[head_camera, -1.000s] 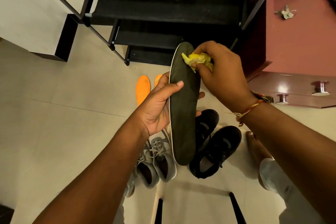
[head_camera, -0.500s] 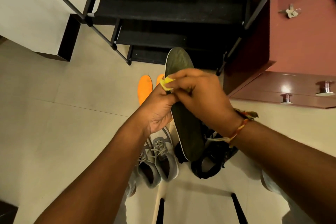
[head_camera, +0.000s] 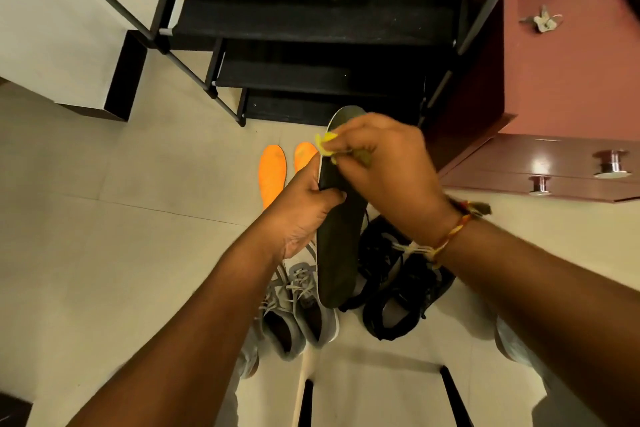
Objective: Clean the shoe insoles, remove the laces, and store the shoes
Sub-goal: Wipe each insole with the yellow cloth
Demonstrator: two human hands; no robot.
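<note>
Head view: the left hand [head_camera: 304, 208] holds a dark insole [head_camera: 337, 253] up above the floor [head_camera: 138, 253], taken near the middle, so its top face is turned up for wiping. Its grip is clamped on the insole's edge, thumb across the face. The right hand [head_camera: 388, 166] has its grip closed in a pinch on a small yellow cloth [head_camera: 325, 144] and presses it on the toe part. Underneath stand grey shoes [head_camera: 298, 305], laces in, and black shoes [head_camera: 391, 284]. Two orange insoles [head_camera: 273, 173] lie just beside, I think put aside. The shoe rack [head_camera: 311, 24] is behind.
</note>
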